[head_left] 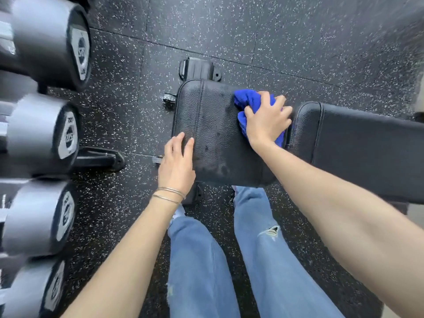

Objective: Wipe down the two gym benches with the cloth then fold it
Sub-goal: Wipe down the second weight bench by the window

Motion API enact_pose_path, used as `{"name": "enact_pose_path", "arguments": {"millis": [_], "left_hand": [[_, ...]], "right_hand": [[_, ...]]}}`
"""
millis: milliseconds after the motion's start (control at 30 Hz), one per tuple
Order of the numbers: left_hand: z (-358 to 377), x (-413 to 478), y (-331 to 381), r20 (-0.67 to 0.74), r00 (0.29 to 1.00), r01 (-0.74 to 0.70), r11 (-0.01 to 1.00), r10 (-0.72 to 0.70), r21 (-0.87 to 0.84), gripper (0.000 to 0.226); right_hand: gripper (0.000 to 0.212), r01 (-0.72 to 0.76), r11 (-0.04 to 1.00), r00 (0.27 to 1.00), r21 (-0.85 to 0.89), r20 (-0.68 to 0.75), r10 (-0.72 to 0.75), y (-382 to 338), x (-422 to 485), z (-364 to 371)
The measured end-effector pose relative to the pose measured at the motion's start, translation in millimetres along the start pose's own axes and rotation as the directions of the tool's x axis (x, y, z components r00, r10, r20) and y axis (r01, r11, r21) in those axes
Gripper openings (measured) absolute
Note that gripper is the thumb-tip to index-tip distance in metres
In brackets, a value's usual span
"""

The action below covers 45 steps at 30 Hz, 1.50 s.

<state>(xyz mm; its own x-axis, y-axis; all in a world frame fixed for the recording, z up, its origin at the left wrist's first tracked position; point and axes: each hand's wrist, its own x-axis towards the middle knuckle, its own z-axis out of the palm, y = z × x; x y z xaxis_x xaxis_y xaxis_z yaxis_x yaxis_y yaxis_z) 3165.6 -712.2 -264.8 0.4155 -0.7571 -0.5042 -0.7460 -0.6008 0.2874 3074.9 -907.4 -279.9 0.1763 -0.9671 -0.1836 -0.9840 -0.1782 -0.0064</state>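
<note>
Seen from above, standing at the near edge of a black padded bench seat (213, 125). Right hand (266, 123) palm down, fingers spread and curled over a bunched blue cloth (250, 101), pressing it onto the far right part of the seat pad, beside the gap to the backrest pad (358, 145) that stretches off to the right. Right forearm reaching in from the near right, nearly straight. Left hand (177, 161) flat on the near left corner of the seat, fingers together and extended, gripping nothing; thin bangles (168, 195) at the wrist. Dark damp patches visible on the seat leather. Blue jeans (206, 260) below, over speckled rubber floor (252, 37). Rack of dumbbells (43, 134) along the left, blurred.
</note>
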Motion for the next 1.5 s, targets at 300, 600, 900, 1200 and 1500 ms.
{"name": "enact_pose_path", "arguments": {"millis": [300, 600, 900, 1200, 1500], "left_hand": [[-6, -15, -56, 0.137, 0.967, -0.226, 0.973, 0.217, 0.054, 0.077], [1, -19, -65, 0.106, 0.963, -0.251, 0.968, 0.247, 0.023, 0.078], [5, -20, -65, 0.065, 0.975, -0.213, 0.977, 0.212, -0.002, 0.075], [1, -29, -72, 0.081, 0.983, -0.161, 0.984, 0.167, -0.076, 0.065], [-12, -28, -94, -0.015, 1.000, -0.011, 0.986, 0.008, -0.164, 0.054]], "right_hand": [[0.052, 0.657, 0.753, 0.754, -0.033, 0.018, -0.657, 11, -110, 9], [0.041, -0.003, 1.000, 1.000, 0.021, 0.016, 0.002, 21, -19, -7], [0.046, 0.350, 0.933, 0.933, 0.081, 0.058, -0.355, -118, -29, 1], [0.044, 0.899, 0.432, 0.437, -0.077, 0.231, -0.869, -55, -15, -13], [0.044, 0.298, 0.954, 0.941, -0.011, 0.172, -0.292, -137, 35, -7]]}}
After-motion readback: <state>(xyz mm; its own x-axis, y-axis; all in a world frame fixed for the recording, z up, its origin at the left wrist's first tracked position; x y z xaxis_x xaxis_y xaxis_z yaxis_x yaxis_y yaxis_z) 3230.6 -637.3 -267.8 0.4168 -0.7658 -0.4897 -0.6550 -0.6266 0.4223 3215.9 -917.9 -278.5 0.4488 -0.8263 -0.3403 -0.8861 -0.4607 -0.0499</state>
